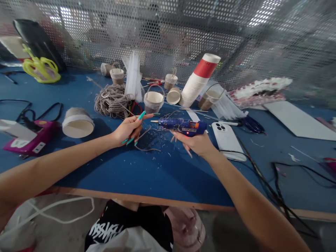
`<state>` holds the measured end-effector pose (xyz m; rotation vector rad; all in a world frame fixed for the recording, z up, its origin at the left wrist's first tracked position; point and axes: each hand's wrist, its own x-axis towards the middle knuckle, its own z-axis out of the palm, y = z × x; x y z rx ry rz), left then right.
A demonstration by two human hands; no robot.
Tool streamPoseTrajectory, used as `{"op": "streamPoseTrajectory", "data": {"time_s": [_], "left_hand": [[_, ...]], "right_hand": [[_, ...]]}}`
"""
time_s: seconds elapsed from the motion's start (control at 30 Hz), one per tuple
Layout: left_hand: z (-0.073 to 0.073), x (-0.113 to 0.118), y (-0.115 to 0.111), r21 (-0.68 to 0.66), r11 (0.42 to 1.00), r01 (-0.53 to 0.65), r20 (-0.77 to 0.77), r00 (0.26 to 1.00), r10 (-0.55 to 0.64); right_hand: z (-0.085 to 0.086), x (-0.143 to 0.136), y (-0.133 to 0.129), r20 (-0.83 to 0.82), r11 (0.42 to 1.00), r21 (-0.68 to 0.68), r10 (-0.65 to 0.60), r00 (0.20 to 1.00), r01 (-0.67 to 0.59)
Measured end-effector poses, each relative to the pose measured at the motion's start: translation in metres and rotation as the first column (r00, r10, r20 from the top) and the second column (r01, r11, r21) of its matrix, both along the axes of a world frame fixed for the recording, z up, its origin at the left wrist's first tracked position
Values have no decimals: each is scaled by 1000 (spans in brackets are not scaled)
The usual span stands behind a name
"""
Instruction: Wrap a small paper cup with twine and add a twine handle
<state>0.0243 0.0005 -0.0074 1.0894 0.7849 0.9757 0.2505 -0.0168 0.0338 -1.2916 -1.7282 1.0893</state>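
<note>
My right hand (193, 142) is closed around a dark blue glue gun (178, 125), whose pale nozzle points left. Across from that nozzle, my left hand (131, 128) has its index finger stretched toward the gun and its other fingers curled on a thin grey-brown cord (147, 149). The cord's loose end trails on the table below the fingers. Just behind my left hand lies a tangled bundle of the same cord (111, 100). A small wrapped cup with a handle (153, 101) stands behind the gun's nozzle.
A tall stack of paper cups (195, 84) leans at the back. Right of the gun lies a white phone (228, 140), with black cables (258, 171) beyond. On the left are a wrapped cup on its side (78, 123), a purple power strip (33, 140) and a yellow holder (42, 70).
</note>
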Motion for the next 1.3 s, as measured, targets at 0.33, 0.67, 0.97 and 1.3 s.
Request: {"op": "streamPoseTrajectory", "data": {"time_s": [0.33, 0.67, 0.97, 1.3], "left_hand": [[1, 0, 0, 37, 999, 25, -32, 999, -24], [2, 0, -1, 54, 997, 59, -49, 997, -56], [2, 0, -1, 49, 997, 60, -38, 998, -58], [1, 1, 0, 48, 997, 64, -20, 998, -63]], "right_hand": [[-5, -9, 0, 27, 998, 57, 17, 1000, -18], [-9, -9, 4, 124, 994, 109, 12, 992, -25], [-10, -9, 4, 143, 993, 117, 3, 990, -20], [-11, -9, 5, 179, 995, 104, -26, 983, 7]]}}
